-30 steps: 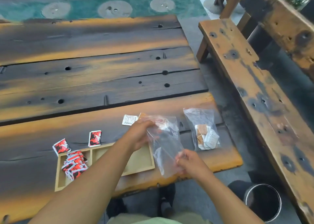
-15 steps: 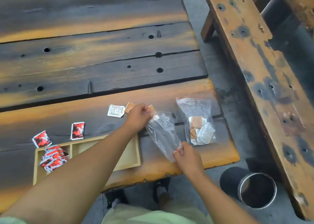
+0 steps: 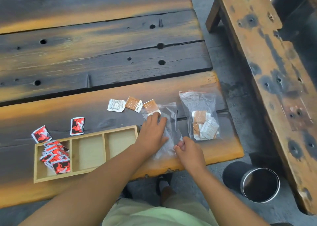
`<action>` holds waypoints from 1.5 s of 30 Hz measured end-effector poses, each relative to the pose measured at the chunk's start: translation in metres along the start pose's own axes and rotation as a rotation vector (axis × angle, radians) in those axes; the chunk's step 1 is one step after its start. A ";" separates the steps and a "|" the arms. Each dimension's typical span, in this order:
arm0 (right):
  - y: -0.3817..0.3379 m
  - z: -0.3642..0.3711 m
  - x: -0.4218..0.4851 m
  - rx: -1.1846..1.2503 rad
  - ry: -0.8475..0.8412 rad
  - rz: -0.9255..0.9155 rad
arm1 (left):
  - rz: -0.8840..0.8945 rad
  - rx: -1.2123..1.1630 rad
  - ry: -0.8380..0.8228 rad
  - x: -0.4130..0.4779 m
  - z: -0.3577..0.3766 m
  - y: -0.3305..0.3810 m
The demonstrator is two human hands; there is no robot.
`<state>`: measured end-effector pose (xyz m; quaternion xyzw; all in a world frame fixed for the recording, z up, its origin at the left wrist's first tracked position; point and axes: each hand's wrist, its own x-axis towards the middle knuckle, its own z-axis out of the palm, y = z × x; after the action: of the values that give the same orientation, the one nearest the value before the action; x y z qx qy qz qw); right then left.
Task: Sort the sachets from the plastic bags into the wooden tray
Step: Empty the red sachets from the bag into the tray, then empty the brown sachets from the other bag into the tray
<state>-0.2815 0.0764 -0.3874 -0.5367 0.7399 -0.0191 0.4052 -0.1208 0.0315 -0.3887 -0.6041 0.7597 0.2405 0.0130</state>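
Pressing the bag (image 3: 171, 124) with our flat left hand (image 3: 151, 133), right hand (image 3: 188, 154) pinching its corner, we should empty it gently.

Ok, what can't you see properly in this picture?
Head view only:
- Flat bag: left hand covers it, contents hidden.
- Full bag: sachets overlap, uncountable.
- White sachet: print too small to read.
- Wooden tray: red sachets hide left compartment's floor.

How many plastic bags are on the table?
2. The flat bag lies beside the tray, under the left hand; the fuller bag lies to its right, near the table edge.
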 end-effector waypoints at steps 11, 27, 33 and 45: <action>0.004 -0.006 -0.005 -0.183 0.008 -0.084 | -0.022 0.184 -0.066 -0.013 0.023 0.006; 0.024 -0.056 -0.001 -0.117 0.093 -0.102 | -0.089 0.143 -0.142 0.005 0.004 0.019; 0.039 -0.094 0.029 0.097 0.145 -0.060 | -0.057 0.058 0.041 0.025 -0.015 0.043; 0.049 -0.119 0.072 0.308 0.078 0.087 | -0.412 -0.646 0.038 0.056 -0.004 0.097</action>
<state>-0.4004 -0.0096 -0.3714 -0.4345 0.7658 -0.1357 0.4542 -0.2248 -0.0058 -0.3686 -0.7215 0.5075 0.4485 -0.1441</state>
